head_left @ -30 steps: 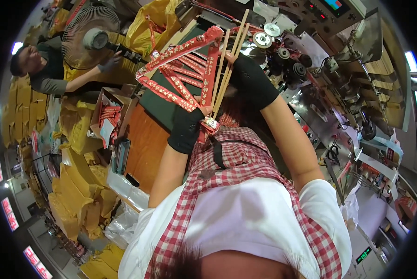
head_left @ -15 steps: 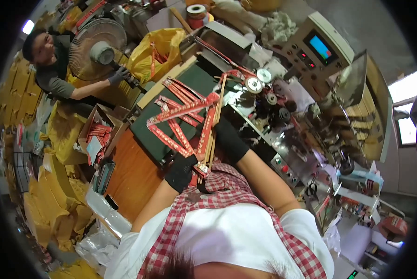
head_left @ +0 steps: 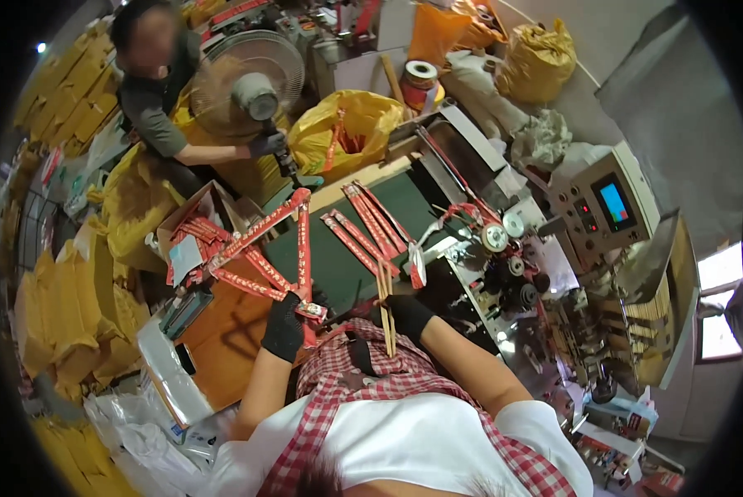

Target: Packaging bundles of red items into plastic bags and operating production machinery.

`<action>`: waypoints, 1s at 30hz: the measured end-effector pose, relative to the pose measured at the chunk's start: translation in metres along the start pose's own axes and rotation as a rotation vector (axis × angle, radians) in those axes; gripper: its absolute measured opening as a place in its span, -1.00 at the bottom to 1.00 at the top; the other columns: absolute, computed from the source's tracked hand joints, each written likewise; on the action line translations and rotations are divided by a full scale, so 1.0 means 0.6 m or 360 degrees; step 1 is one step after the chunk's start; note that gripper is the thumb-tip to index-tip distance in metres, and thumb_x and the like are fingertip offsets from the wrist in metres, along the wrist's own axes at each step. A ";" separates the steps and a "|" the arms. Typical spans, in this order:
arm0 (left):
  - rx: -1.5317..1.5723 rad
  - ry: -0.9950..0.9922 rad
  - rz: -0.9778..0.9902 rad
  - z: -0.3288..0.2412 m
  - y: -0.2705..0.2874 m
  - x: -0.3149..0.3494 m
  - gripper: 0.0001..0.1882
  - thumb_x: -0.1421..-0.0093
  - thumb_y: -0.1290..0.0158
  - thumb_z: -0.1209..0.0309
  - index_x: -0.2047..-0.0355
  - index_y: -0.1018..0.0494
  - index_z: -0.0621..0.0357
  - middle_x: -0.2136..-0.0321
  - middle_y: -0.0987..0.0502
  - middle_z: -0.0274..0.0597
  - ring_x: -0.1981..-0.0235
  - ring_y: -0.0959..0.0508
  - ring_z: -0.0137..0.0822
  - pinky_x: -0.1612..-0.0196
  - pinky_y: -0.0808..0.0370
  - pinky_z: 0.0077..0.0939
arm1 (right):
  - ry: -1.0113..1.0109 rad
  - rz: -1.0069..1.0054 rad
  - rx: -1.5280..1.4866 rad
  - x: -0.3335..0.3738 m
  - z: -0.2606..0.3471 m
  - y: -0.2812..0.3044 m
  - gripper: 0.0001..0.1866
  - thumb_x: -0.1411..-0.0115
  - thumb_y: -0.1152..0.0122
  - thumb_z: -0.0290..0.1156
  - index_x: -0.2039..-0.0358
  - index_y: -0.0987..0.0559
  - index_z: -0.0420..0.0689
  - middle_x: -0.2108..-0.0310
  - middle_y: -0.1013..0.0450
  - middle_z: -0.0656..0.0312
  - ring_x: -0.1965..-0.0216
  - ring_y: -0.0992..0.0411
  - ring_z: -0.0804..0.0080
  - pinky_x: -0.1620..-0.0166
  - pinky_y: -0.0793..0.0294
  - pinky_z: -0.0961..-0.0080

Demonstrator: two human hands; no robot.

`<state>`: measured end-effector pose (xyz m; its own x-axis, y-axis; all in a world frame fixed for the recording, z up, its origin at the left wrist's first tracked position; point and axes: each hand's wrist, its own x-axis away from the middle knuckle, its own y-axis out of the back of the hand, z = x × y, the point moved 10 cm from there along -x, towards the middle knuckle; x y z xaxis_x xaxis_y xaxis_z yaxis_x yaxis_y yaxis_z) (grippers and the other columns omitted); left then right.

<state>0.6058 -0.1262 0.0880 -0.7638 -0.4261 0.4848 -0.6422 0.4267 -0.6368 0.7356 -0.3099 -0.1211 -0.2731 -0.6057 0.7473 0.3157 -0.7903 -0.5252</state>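
My left hand point(head_left: 284, 328), in a black glove, is closed on a folded zigzag string of long, narrow red printed packets point(head_left: 260, 272). The string stands up over the wooden tabletop and spreads to the left. My right hand point(head_left: 408, 318), also gloved in black, grips a few thin wooden chopsticks point(head_left: 385, 311) in front of my checked apron. Beyond it, more red packets point(head_left: 361, 230) lie side by side on the green board point(head_left: 309, 240). A loose red strip point(head_left: 419, 263) hangs from the machine's rollers point(head_left: 496, 238). My right fingertips are partly hidden.
A machine with a control box point(head_left: 607, 203) stands to the right. An open carton point(head_left: 191, 217) of red packets is at left, with a yellow bag point(head_left: 342, 124) farther back. Near a fan point(head_left: 255, 95), a co-worker's gloved hand point(head_left: 267, 144) holds a dark tool or handle.
My hands have moved apart. The red string has swung left with my left hand, away from the chopsticks in my right. The view has shifted, showing more of the back.
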 end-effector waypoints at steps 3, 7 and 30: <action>0.0002 -0.0168 0.0066 -0.042 0.036 0.001 -0.73 -0.19 -0.01 0.38 0.13 -0.36 0.25 0.39 -0.52 -0.13 0.47 -0.56 -0.28 0.46 -0.55 -0.38 | -0.0132 0.0210 0.0064 -0.016 0.064 -0.145 -0.77 -0.22 -0.01 -0.39 0.16 -0.48 -0.22 0.42 -0.49 0.16 0.37 -0.48 0.31 0.28 -0.51 0.41; -0.0231 -0.0266 -0.0092 -0.072 0.021 -0.022 -0.70 -0.13 -0.08 0.39 0.17 -0.37 0.31 0.45 -0.49 -0.24 0.47 -0.55 -0.39 0.48 -0.53 -0.48 | 0.0425 0.0865 -0.0041 -0.061 0.388 -0.346 -0.49 -0.26 0.09 -0.13 -0.06 -0.26 -0.28 0.09 -0.40 -0.11 0.05 -0.39 0.07 -0.06 -0.38 0.24; -0.0634 -0.0623 0.0232 -0.119 -0.156 -0.052 -0.71 -0.13 -0.04 0.52 0.11 -0.40 0.25 0.35 -0.47 -0.34 0.27 -0.46 -0.49 0.18 -0.40 -0.58 | 0.2179 -0.0002 0.2456 0.271 0.402 -0.476 -0.71 -0.09 -0.10 -0.35 0.17 -0.39 -0.14 0.38 -0.44 0.01 0.35 -0.41 -0.06 0.34 -0.38 0.15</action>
<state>0.6853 -0.0956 0.1753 -0.8141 -0.5716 0.1025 -0.5648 0.7383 -0.3688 0.8201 -0.1605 0.2485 -0.3974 -0.8444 -0.3593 0.4543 -0.5212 0.7225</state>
